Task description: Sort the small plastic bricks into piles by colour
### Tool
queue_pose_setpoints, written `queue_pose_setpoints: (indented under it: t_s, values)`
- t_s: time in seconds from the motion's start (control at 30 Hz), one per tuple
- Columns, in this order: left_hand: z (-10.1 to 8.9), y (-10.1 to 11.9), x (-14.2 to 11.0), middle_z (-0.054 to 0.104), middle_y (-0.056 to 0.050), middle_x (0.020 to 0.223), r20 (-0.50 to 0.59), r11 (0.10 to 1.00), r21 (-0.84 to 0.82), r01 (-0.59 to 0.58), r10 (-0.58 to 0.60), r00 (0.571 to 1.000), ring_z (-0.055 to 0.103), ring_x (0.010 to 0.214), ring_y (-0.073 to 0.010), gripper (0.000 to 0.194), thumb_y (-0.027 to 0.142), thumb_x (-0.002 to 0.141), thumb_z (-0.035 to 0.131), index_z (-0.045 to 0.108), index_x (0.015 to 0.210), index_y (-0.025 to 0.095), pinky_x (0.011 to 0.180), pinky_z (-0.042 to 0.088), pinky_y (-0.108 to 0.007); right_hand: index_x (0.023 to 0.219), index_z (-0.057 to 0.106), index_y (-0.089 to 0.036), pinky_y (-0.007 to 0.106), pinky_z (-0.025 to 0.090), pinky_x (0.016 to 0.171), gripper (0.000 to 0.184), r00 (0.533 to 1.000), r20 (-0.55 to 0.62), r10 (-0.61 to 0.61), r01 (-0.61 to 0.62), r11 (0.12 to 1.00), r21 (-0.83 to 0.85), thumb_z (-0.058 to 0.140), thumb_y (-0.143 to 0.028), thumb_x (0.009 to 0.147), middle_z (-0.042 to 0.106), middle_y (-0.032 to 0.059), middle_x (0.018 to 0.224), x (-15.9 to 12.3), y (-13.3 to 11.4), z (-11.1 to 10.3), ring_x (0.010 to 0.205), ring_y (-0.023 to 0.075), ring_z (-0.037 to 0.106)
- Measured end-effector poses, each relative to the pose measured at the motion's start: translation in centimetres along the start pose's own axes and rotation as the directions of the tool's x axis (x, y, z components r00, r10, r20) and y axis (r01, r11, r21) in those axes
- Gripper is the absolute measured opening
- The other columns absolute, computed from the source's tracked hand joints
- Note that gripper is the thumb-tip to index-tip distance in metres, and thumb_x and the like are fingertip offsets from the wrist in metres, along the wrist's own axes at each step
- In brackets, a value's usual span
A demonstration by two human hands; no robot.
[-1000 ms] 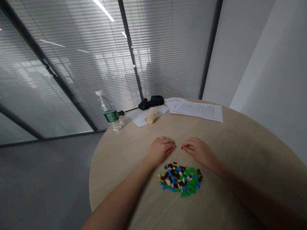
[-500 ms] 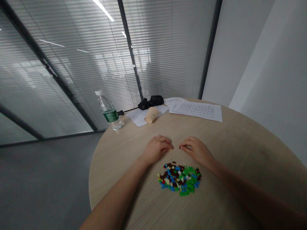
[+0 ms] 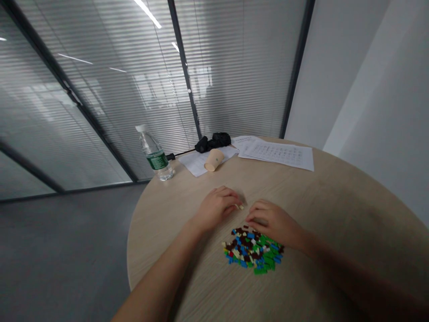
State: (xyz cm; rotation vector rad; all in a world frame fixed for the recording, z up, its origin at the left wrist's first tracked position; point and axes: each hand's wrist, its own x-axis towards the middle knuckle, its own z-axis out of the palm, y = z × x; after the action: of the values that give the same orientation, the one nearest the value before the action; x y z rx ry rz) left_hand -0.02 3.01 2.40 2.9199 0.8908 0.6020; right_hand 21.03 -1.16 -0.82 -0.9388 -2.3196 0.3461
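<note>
My left hand (image 3: 219,205) rests on the table with its fingers closed on a small cream building brick (image 3: 240,206), which shows at the fingertips. Just to the right, my right hand (image 3: 273,221) reaches over the upper edge of a pile of building bricks (image 3: 250,250). Its thumb and fingers are bent together beside the topmost brown pieces; what they hold, if anything, is too small to make out. Brown, green, blue, cream and a few red and yellow pieces make up the pile, and the right hand covers part of its upper right side.
A round wooden table (image 3: 335,214) carries everything. Toward the far edge stand a water bottle (image 3: 157,156) with a green label, a paper cup (image 3: 213,160) lying on its side, a black bundled object (image 3: 214,141) and printed sheets (image 3: 278,154). Blinds-covered glass rises behind.
My right hand has moved down toward me, from beside the left hand to the pile's upper edge. The dark piece at its fingertips no longer shows. My left hand stays nearly in place.
</note>
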Motion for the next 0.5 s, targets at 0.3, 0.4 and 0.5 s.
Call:
queue_pose_setpoints:
  t_s: [0.3, 0.4, 0.5]
  values:
    - [1.7, -0.4, 0.2, 0.062, -0.004, 0.098, 0.075, 0.996, 0.054, 0.065, -0.069, 0.995, 0.055, 0.092, -0.0166, 0.025, 0.015, 0.084, 0.054, 0.063, 0.106, 0.022, 0.08, 0.044, -0.03, 0.096, 0.07, -0.021, 0.029, 0.045, 0.078, 0.021, 0.99, 0.14, 0.033, -0.04, 0.998, 0.048, 0.054, -0.016, 0.084, 0.061, 0.006, 0.089, 0.0, -0.5, 0.1, 0.085, 0.0156, 0.056]
    - [1.9, -0.3, 0.3, 0.062, -0.005, 0.095, 0.064, 0.998, 0.021, 0.055, -0.056, 0.996, 0.055, 0.089, -0.0155, 0.024, 0.014, 0.084, 0.052, 0.064, 0.104, 0.02, 0.078, 0.045, -0.029, 0.093, 0.071, -0.021, 0.028, 0.045, 0.078, 0.02, 0.987, 0.149, 0.055, -0.066, 0.995, 0.072, 0.054, -0.017, 0.083, 0.06, 0.0052, 0.088, 0.1, -0.6, 0.0, 0.084, 0.0152, 0.057]
    - [2.1, -0.3, 0.3, 0.062, -0.005, 0.093, 0.047, 0.998, -0.033, 0.047, -0.045, 0.998, 0.056, 0.087, -0.0147, 0.023, 0.013, 0.085, 0.05, 0.066, 0.101, 0.019, 0.078, 0.045, -0.027, 0.088, 0.07, -0.019, 0.027, 0.045, 0.078, 0.016, 0.986, 0.145, 0.077, -0.094, 0.989, 0.114, 0.055, -0.017, 0.082, 0.06, 0.005, 0.088, 0.2, -0.8, -0.1, 0.084, 0.015, 0.057]
